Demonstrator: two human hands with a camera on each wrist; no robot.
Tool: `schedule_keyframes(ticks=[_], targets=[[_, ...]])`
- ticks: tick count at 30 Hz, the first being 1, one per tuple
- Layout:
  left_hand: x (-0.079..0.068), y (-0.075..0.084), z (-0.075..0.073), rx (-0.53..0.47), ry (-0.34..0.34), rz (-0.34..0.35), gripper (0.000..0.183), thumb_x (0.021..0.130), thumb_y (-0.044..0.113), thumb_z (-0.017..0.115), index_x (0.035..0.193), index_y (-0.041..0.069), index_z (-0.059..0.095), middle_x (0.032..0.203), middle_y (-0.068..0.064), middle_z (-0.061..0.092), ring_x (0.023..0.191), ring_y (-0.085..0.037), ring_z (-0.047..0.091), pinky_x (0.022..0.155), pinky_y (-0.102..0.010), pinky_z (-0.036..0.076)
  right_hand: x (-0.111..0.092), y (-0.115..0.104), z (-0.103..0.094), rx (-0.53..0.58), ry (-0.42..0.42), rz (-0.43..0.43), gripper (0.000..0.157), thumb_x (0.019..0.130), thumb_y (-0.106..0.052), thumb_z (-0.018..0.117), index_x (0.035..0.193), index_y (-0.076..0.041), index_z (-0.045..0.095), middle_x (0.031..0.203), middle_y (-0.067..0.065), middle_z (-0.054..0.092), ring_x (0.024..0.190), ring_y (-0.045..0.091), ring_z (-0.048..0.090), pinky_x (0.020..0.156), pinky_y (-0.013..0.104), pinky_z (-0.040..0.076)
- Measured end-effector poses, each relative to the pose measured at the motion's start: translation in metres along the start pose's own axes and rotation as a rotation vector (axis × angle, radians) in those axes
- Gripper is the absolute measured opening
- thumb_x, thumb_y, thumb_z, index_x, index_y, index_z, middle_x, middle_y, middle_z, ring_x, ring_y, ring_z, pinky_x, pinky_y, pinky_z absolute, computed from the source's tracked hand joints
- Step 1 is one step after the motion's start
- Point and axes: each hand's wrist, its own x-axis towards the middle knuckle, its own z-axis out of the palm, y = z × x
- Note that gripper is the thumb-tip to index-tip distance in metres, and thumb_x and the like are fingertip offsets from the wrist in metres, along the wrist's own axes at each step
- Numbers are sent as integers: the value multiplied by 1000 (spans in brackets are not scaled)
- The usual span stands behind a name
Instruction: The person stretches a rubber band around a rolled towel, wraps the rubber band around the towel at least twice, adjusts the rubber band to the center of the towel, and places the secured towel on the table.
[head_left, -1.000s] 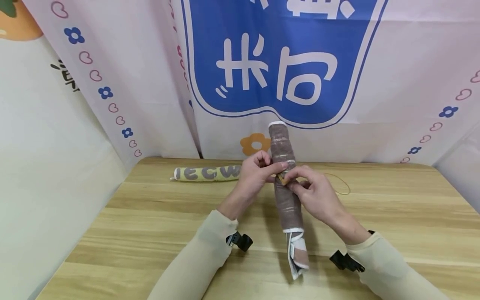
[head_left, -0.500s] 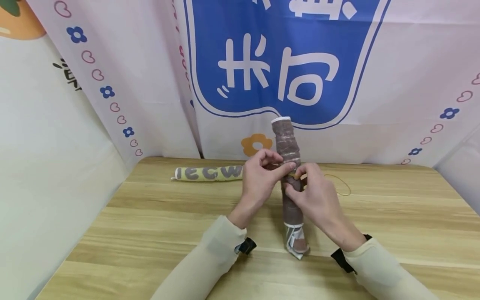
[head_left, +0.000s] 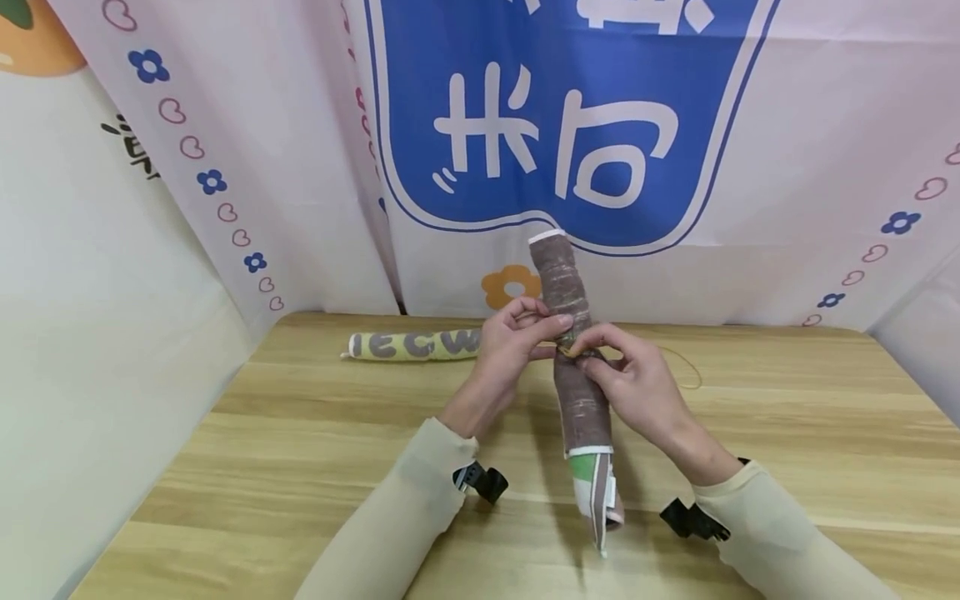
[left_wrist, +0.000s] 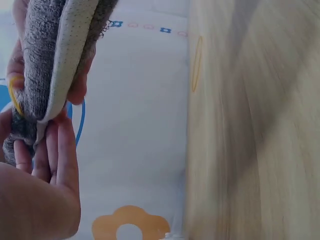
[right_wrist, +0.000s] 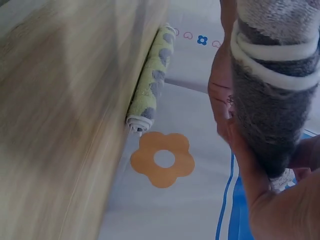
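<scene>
A brown towel (head_left: 581,408), rolled into a long tube with white edging, is held up over the table in the head view. My left hand (head_left: 512,337) grips the roll near its middle from the left, thumb across the front. From the right, my right hand (head_left: 637,379) pinches a yellow rubber band (head_left: 567,352) against the roll. In the left wrist view the rubber band (left_wrist: 16,97) passes over a finger and round the narrowed part of the towel (left_wrist: 42,60). Folded layers with a green patch hang from the roll's lower end.
A yellow rolled towel (head_left: 412,345) with grey letters lies at the table's back, left of my hands. Another thin rubber band (head_left: 686,371) lies on the wooden table (head_left: 300,483) at the right. A printed cloth backdrop (head_left: 465,267) rises behind the back edge.
The brown roll rose and turned more upright, then tilted again, its lower end now showing a green patch. Both hands shifted slightly right and back, keeping hold at the middle.
</scene>
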Motion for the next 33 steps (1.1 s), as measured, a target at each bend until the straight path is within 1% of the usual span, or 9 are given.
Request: schedule_keyframes(ticks=[4,8,12,15,18,21,23,26,33], targets=[[-4,2,3,97,58,99,21,87,6,87,95,10,67,92,-5,75,82,-15,70,70,-30,62,-2,1,3,-77,-9,-43,20,97,11,65,105,-5,74,114,13,74,91,28,74,73,39,63],[-12,3,9,280,140,235,23,84,11,91,91,9,69,81,-2,70,74,-14,63,66,-26,56,-5,-1,5,-245,-13,-76,11,98,3,70,107,-3,68,114,14,70,99,34,73,79,45,63],[-17,4,15,436,179,347,23,83,19,94,88,12,73,75,0,66,66,-15,60,60,-27,50,-7,-7,8,-464,10,-67,33,91,-20,87,102,-6,59,94,8,64,79,25,65,64,40,55],[-19,4,16,475,158,383,24,82,22,95,88,12,74,77,0,68,66,-16,63,60,-27,52,-7,-9,9,-571,53,-98,39,87,-22,90,98,-8,56,81,4,58,66,21,53,55,38,42],[-17,3,13,422,88,357,22,86,20,91,94,9,74,84,-2,70,73,-16,66,67,-29,58,-7,-6,7,-562,97,-139,31,86,-10,85,95,-8,56,72,3,55,58,18,50,51,35,40],[-13,0,8,324,-7,266,19,92,15,85,101,6,72,92,-4,71,81,-15,68,74,-31,61,-7,-2,5,-435,75,-138,26,88,-1,81,95,-8,56,72,5,59,56,13,58,50,30,47],[-11,-1,4,285,-46,200,17,94,13,82,103,6,69,94,-4,71,83,-14,68,73,-31,62,-6,0,4,-349,33,-125,25,91,3,78,96,-8,56,80,7,63,64,15,66,54,28,54],[-8,-1,2,293,-51,145,17,95,13,81,99,8,65,90,-3,72,79,-12,67,67,-30,61,-4,2,5,-271,-27,-134,26,92,9,75,96,-9,57,95,11,69,78,21,71,62,30,60],[-7,0,2,297,-3,139,20,92,13,84,93,8,65,84,-1,68,74,-12,64,59,-29,59,-3,6,7,-236,-41,-143,26,92,14,70,96,-9,59,104,12,73,94,27,72,69,34,61]])
